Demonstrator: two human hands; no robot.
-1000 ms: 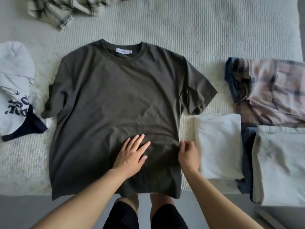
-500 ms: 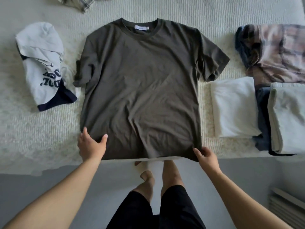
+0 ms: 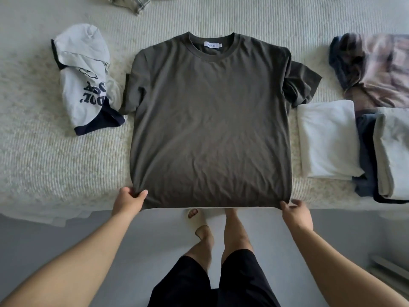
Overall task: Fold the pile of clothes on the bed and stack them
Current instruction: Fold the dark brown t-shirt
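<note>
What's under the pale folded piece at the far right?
A dark navy garment lies under the pale folded piece, showing along its left and bottom edges. How far it runs underneath, and whether anything else lies below, is covered.

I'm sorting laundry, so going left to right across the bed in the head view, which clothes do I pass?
White printed shirt with navy trim → dark olive T-shirt → folded white garment → folded pale garment on a navy one.

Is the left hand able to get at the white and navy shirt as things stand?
Probably not yet: the left hand is pinching the olive t-shirt hem. The white and navy shirt lies uncovered on the bed beyond it.
</note>
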